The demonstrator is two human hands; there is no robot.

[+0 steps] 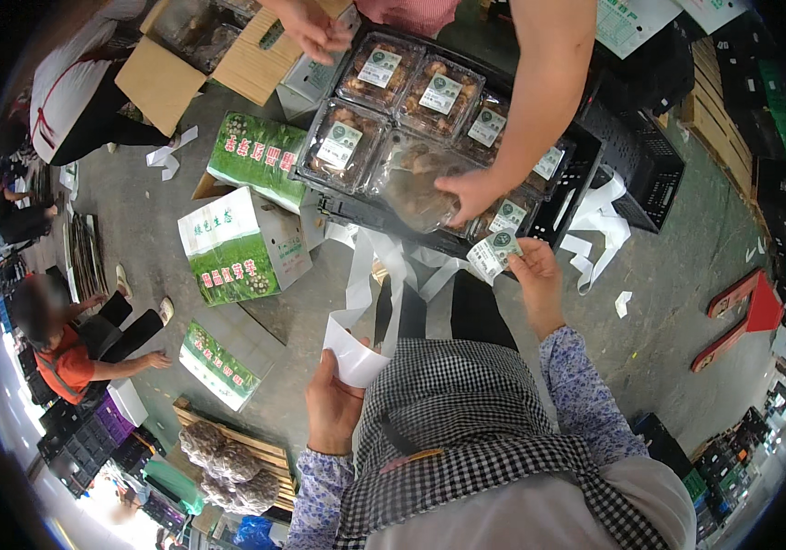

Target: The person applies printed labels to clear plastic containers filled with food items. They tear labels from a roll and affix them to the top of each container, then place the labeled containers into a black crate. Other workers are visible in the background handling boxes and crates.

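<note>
A black crate (pixel 594 151) at twelve o'clock holds clear trays of mushrooms (pixel 429 92) packed side by side, most with a green and white label on the film. A co-worker's hand (pixel 471 194) rests on an unlabelled tray (pixel 411 183) at the crate's near edge, while that person's other hand (pixel 315 27) hovers over an open cardboard box (pixel 255 60) at eleven o'clock.

Green and white cartons (pixel 241 243) lie on the floor at nine to ten o'clock.

A white backing strip (pixel 361 302) trails from the crate's near edge down to the left hand (pixel 333 408), at six o'clock, which is closed on the strip's end with the thumb on top.

The right hand (pixel 535 280), just right of centre, pinches a label (pixel 494 252) between thumb and fingertips, the other fingers loosely curled. The label sits just below the crate's near edge and just beside the co-worker's hand, well apart from the left hand.
</note>
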